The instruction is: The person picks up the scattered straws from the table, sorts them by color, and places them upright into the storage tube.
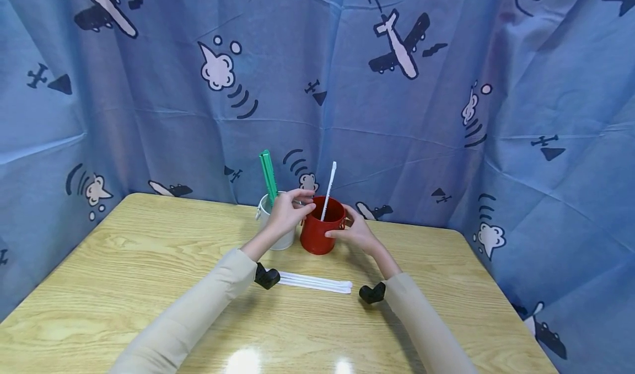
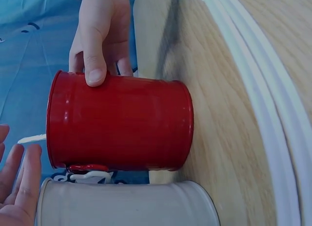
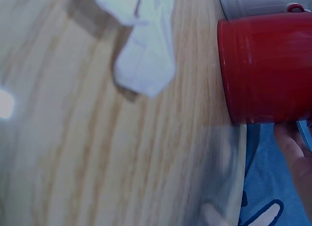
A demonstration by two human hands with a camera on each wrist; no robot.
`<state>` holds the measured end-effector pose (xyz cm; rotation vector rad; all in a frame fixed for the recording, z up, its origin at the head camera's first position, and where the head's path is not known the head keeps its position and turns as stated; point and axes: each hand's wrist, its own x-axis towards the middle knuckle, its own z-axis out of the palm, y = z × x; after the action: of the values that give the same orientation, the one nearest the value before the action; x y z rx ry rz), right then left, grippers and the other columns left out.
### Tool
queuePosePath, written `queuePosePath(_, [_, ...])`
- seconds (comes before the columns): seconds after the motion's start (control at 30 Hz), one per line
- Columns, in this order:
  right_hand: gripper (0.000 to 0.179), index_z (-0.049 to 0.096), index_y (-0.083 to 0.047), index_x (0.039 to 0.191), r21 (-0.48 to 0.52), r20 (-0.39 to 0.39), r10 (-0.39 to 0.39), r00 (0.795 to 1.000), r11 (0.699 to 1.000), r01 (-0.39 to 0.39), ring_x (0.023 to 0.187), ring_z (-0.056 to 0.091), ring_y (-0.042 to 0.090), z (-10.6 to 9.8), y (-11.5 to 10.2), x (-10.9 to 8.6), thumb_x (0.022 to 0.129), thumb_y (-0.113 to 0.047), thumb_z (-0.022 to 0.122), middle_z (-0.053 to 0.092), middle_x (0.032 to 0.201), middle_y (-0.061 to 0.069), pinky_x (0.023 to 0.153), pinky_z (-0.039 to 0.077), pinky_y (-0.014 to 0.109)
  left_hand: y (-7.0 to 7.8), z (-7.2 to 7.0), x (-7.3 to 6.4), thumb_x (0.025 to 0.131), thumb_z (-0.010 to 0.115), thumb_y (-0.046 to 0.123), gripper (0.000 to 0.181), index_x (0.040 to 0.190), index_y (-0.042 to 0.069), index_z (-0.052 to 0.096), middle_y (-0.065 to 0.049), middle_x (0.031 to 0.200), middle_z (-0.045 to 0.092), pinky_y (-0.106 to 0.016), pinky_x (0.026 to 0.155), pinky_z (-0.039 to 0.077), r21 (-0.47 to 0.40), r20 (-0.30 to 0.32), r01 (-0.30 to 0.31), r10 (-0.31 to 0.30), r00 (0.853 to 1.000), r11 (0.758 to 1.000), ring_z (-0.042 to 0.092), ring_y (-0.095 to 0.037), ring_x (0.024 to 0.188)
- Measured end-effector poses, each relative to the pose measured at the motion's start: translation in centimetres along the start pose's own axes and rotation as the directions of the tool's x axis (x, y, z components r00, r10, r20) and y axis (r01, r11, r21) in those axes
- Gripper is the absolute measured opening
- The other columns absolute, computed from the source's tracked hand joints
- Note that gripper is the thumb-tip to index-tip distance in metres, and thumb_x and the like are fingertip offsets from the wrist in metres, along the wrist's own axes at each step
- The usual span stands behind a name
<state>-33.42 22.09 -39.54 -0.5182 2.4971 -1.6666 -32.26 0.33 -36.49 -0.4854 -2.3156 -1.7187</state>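
Observation:
A small red bucket (image 1: 317, 234) stands upright with one slim white wrapped stick (image 1: 328, 189) leaning in it. My right hand (image 1: 358, 231) grips its right side, thumb on the front and fingers behind, as the left wrist view shows. At the red bucket's left rim hovers my left hand (image 1: 292, 208), its fingers loosely extended and nothing held between them. That hand partly hides a white bucket (image 1: 284, 241) right beside the red one. Several green wrapped sticks (image 1: 268, 176) stand up out of the white bucket.
Several white wrapped sticks (image 1: 315, 283) lie side by side on the wooden table (image 1: 149, 286) in front of the buckets, partly behind my left wrist's black camera (image 1: 267, 276). A blue curtain (image 1: 278, 59) with airplane prints hangs behind the table and along both sides.

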Motion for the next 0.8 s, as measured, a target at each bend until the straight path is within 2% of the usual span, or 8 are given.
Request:
queuePosePath(0.1, [0.074,0.039,-0.003,0.142,-0.009,-0.001,0.005,1.000,1.000,-0.005,0.129,0.046,0.040,0.0,0.0,0.0,0.079,-0.006,0.076,0.046,0.142,0.020,0.105,0.045,0.052,-0.2,-0.2,-0.5,0.088,0.067,0.008,0.032,0.119,0.001,0.065,-0.017,0.105,0.071,-0.025,0.062,0.059,-0.014,0.029,-0.016,0.016,0.999,1.000,0.071,-0.030,0.085])
queuePosePath(0.2, [0.074,0.039,-0.004,0.142,-0.015,-0.003,0.006,1.000,1.000,-0.006,0.128,0.046,0.039,0.0,0.0,0.0,0.079,-0.007,0.077,0.047,0.142,0.020,0.105,0.045,0.051,-0.3,-0.4,-1.0,0.088,0.067,0.007,0.031,0.118,-0.001,0.065,-0.018,0.106,0.071,-0.027,0.067,0.060,-0.030,0.060,-0.032,0.034,0.998,0.999,0.070,-0.030,0.086])
queuePosePath(0.33, [0.074,0.039,-0.004,0.142,-0.017,-0.008,0.007,1.000,1.000,-0.007,0.127,0.047,0.039,0.0,0.1,0.0,0.078,-0.007,0.077,0.047,0.142,0.020,0.104,0.046,0.050,-0.3,-0.7,-1.9,0.087,0.067,0.007,0.029,0.115,0.000,0.067,-0.017,0.105,0.072,-0.030,0.077,0.060,-0.006,0.095,-0.065,0.066,0.993,0.998,0.070,-0.027,0.088])
queuePosePath(0.43, [0.074,0.039,-0.003,0.142,-0.015,-0.009,0.006,1.000,1.000,-0.006,0.127,0.047,0.040,0.1,0.1,0.0,0.078,-0.006,0.077,0.047,0.141,0.020,0.103,0.047,0.050,-0.3,-0.9,-2.5,0.087,0.067,0.009,0.029,0.115,0.001,0.067,-0.014,0.103,0.073,-0.028,0.078,0.060,0.020,0.141,-0.071,0.067,0.988,0.997,0.070,-0.024,0.087])
queuePosePath(0.57, [0.074,0.039,-0.002,0.142,-0.012,-0.011,-0.005,1.000,1.000,0.005,0.127,0.047,0.040,0.1,0.0,-0.1,0.078,-0.005,0.077,0.047,0.141,0.022,0.104,0.046,0.051,-0.5,-1.1,-3.3,0.087,0.068,0.010,0.028,0.114,0.003,0.068,-0.012,0.101,0.073,-0.024,0.075,0.058,0.046,0.217,-0.083,0.072,0.973,0.995,0.069,-0.022,0.086])
queuePosePath(0.67, [0.074,0.039,-0.001,0.142,-0.015,-0.011,-0.011,1.000,1.000,0.011,0.127,0.047,0.041,0.1,0.0,-0.1,0.078,-0.005,0.076,0.047,0.140,0.022,0.105,0.045,0.052,-0.8,-1.2,-3.8,0.086,0.069,0.009,0.026,0.112,0.004,0.069,-0.012,0.099,0.073,-0.021,0.074,0.056,0.066,0.267,-0.115,0.094,0.959,0.991,0.067,-0.020,0.086])
queuePosePath(0.8, [0.075,0.038,-0.001,0.142,-0.017,-0.012,-0.002,1.000,1.000,0.002,0.128,0.046,0.041,0.1,-0.1,-0.1,0.078,-0.005,0.077,0.047,0.141,0.023,0.106,0.044,0.052,-1.5,-1.3,-4.4,0.085,0.070,0.005,0.025,0.109,0.000,0.069,-0.015,0.095,0.073,-0.018,0.069,0.055,0.051,0.331,-0.128,0.104,0.938,0.990,0.067,-0.018,0.081])
